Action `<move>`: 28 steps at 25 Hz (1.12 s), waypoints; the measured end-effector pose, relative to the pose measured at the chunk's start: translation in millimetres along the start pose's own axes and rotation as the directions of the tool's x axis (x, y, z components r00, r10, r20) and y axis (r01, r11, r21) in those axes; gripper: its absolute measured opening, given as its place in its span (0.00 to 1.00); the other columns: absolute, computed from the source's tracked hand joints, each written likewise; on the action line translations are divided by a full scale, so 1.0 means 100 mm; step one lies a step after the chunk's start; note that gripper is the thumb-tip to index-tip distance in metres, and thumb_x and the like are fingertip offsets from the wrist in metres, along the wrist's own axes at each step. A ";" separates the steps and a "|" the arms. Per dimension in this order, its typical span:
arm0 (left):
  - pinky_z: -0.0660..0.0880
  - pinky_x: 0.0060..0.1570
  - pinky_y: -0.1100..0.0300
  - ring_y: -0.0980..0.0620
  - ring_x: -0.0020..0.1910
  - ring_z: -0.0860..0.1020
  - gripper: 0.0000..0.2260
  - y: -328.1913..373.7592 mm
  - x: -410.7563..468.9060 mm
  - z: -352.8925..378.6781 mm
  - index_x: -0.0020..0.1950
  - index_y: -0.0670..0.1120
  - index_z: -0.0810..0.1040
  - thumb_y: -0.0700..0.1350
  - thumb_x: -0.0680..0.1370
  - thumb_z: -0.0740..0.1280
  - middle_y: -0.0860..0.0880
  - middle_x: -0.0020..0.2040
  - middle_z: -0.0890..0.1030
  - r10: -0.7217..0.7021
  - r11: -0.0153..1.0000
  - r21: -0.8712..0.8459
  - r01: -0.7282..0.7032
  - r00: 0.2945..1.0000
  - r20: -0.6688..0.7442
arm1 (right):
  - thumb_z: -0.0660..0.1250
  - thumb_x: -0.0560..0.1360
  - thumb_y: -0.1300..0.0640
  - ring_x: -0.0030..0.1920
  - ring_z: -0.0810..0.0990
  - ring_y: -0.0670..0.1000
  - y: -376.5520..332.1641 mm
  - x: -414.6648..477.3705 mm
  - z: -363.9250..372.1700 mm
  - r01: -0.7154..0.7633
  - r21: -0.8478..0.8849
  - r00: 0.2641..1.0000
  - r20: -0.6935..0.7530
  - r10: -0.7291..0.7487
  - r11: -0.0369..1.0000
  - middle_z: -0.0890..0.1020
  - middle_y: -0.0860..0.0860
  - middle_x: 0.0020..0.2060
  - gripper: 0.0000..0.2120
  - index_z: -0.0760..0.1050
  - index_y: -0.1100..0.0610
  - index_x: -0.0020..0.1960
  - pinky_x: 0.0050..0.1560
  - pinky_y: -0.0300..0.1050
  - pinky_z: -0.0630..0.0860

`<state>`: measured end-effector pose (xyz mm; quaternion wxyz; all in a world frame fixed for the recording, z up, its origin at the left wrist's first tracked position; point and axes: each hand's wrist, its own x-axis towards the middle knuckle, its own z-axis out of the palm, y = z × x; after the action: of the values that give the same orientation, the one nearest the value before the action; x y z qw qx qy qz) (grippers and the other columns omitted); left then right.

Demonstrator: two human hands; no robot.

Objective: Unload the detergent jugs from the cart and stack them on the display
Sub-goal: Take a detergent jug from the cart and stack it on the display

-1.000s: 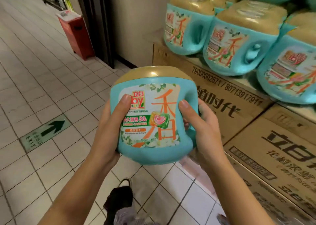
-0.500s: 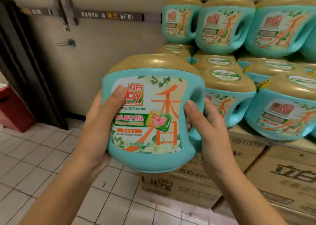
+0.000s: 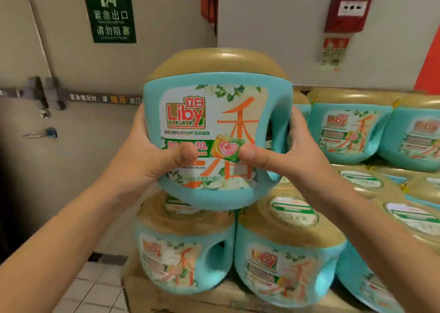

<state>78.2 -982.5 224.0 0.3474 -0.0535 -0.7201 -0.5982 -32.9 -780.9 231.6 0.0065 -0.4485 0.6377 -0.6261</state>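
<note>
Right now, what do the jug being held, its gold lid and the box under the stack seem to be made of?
The held jug looks like moulded plastic: smooth turquoise, soft sheen, rounded edges. Its lid seems plastic too, gold with glossy highlights. The box under the stack is probably cardboard: matt brown, flat faces, though blurred.

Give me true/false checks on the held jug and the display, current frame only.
1. The left hand and right hand both grip the held jug. True.
2. Its printed side faces away from the camera. False: the label faces the camera.
3. It is uncapped. False: a gold lid sits on it.
4. The display jugs stand on a cardboard box. True.
</note>
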 end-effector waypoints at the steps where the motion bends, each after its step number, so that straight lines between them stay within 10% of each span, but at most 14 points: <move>1: 0.81 0.43 0.61 0.51 0.52 0.84 0.58 -0.08 0.18 -0.01 0.69 0.46 0.67 0.65 0.44 0.81 0.51 0.54 0.85 0.005 1.000 0.009 -0.005 1.000 0.000 | 0.80 0.54 0.40 0.63 0.77 0.48 0.05 0.18 -0.05 0.000 -0.039 1.000 0.005 0.000 0.999 0.78 0.44 0.62 0.48 0.63 0.45 0.69 0.64 0.54 0.74; 10: 0.79 0.44 0.65 0.56 0.55 0.81 0.54 -0.80 1.30 -0.38 0.67 0.53 0.66 0.57 0.45 0.84 0.52 0.58 0.80 0.018 0.997 0.074 -0.022 0.999 0.046 | 0.83 0.55 0.46 0.59 0.72 0.43 0.69 1.20 0.13 -0.060 -0.449 0.982 -0.188 -0.029 0.892 0.73 0.41 0.58 0.51 0.60 0.51 0.70 0.52 0.32 0.69; 20: 0.80 0.41 0.64 0.59 0.52 0.82 0.46 -1.47 1.55 -0.69 0.68 0.55 0.65 0.39 0.54 0.79 0.54 0.55 0.81 -0.069 0.998 0.010 0.069 0.996 0.062 | 0.82 0.58 0.47 0.70 0.67 0.50 1.09 1.38 0.50 -0.083 -0.586 0.975 -0.215 -0.056 0.806 0.69 0.49 0.69 0.58 0.49 0.54 0.77 0.69 0.49 0.69; 28: 0.80 0.39 0.64 0.59 0.48 0.83 0.40 -1.58 1.67 -0.72 0.66 0.55 0.68 0.40 0.56 0.78 0.54 0.54 0.82 -0.101 0.994 -0.028 0.104 0.990 0.097 | 0.78 0.66 0.48 0.65 0.62 0.47 1.13 1.41 0.39 -0.070 -0.746 0.979 -0.178 -0.098 0.662 0.67 0.49 0.69 0.50 0.52 0.55 0.77 0.63 0.38 0.60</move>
<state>-94.2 -1147.7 191.3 0.2803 -0.0505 -0.7279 -0.6237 -158.9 -914.6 210.5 -0.2484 -0.3502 0.8322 -0.3508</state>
